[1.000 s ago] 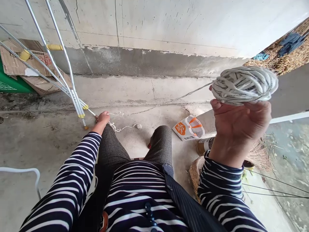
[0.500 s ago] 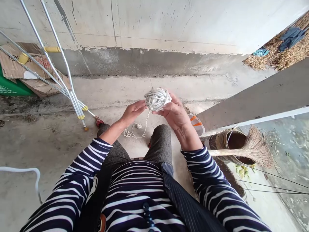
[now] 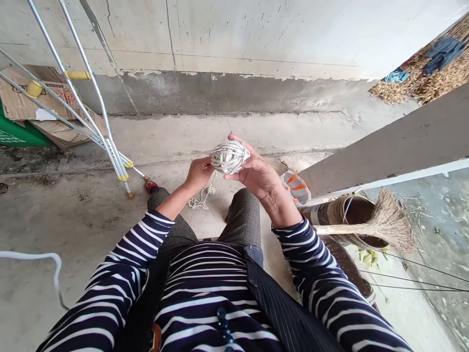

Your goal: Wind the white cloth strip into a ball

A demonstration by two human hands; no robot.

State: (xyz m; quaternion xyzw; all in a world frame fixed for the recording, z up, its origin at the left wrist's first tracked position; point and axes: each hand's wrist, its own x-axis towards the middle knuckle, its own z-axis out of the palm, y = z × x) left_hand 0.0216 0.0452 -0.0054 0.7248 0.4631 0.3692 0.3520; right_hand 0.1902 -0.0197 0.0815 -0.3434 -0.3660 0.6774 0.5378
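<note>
A ball of whitish-grey cord (image 3: 229,157) is up in front of me, above my knees. My right hand (image 3: 256,171) grips it from the right, thumb and fingers curved around its side. At the ball's left edge my left hand (image 3: 200,174) is closed, its fingertips pinching the cord where it meets the ball. From there a loose length of white cord (image 3: 200,201) hangs down and lies in a tangle on the floor between my feet. The fingertips of my left hand are partly hidden.
Metal crutches (image 3: 110,142) lean at the left by cardboard boxes (image 3: 44,98). On the right are a straw broom (image 3: 388,225), a bucket (image 3: 339,210), a white bag with orange stripes (image 3: 296,188) and a sloping concrete slab (image 3: 373,142). A wall (image 3: 234,44) stands ahead.
The ball has moved slightly left and down and has turned in my right hand. My left hand has gone from spread fingers to a pinch, and the hanging cord has shifted left.
</note>
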